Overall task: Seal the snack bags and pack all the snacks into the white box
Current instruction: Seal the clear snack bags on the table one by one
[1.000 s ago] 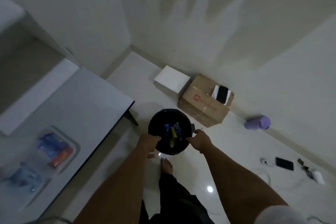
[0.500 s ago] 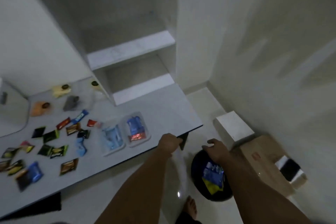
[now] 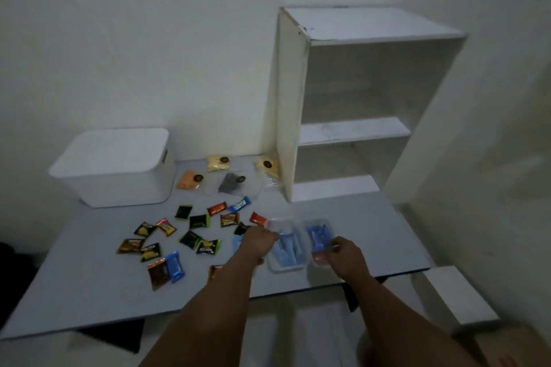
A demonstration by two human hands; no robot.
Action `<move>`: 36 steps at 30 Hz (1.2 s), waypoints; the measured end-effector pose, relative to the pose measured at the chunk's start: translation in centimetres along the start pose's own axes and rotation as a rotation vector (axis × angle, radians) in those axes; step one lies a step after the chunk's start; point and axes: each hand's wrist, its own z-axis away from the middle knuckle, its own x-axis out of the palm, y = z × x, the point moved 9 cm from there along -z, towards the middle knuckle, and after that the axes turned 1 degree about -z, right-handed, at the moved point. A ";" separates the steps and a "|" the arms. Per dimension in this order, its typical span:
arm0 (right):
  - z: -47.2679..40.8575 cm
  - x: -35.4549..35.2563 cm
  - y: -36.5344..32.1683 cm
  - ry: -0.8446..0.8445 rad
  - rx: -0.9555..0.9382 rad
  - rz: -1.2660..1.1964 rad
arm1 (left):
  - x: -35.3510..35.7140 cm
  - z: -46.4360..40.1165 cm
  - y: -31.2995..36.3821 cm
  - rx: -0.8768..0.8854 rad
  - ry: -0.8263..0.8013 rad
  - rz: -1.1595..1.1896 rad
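grey table (image 3: 89, 292), hands perhaps gripping trays

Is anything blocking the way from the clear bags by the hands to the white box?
Yes: the white box has its lid on, so nothing can go in yet. Loose snack packets lie scattered on the table between it and the two clear bags at the hands.

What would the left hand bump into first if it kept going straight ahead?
Probably the clear tray of blue packets right at its knuckles; the left hand already seems to touch its near edge, though depth is unclear.
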 end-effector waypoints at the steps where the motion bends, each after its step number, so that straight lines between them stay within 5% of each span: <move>1: -0.1 1.3 -1.4 0.000 -0.008 0.008 | -2.1 -0.3 -0.7 -0.008 0.015 0.014; 10: -2.3 9.5 -13.1 -0.023 -0.091 -0.028 | -15.3 -3.7 -3.9 -0.014 0.150 0.033; 27: -20.6 25.6 -28.2 -0.218 0.049 -0.110 | -25.4 -24.7 -3.1 -0.028 0.219 -0.129; 36: -31.0 33.0 -29.2 -0.176 0.127 -0.084 | -27.2 -36.5 -5.1 -0.072 0.272 -0.336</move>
